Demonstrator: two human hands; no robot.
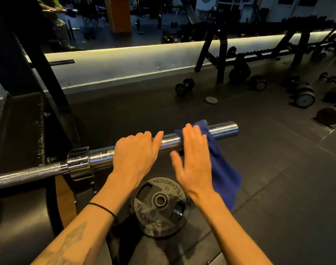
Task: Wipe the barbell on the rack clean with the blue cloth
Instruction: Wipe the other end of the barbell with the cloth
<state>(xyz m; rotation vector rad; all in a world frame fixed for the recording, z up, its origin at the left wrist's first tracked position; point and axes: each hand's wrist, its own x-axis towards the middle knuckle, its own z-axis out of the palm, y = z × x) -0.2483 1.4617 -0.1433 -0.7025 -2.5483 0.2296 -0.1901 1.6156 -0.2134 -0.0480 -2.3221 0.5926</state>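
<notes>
The bar (98,157) lies on the rack (48,92), its sleeve end pointing right; the left hand (134,153) rests over the sleeve, fingers curled on it; the right hand (194,157) presses the cloth (222,169) on the sleeve with straight, spread fingers; a plate (160,205) lies on the floor below.

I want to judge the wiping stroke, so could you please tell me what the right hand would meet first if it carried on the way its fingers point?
Probably the blue cloth draped over the barbell sleeve: the right hand points up and away at it with straight fingers, though contact is unclear.
</notes>
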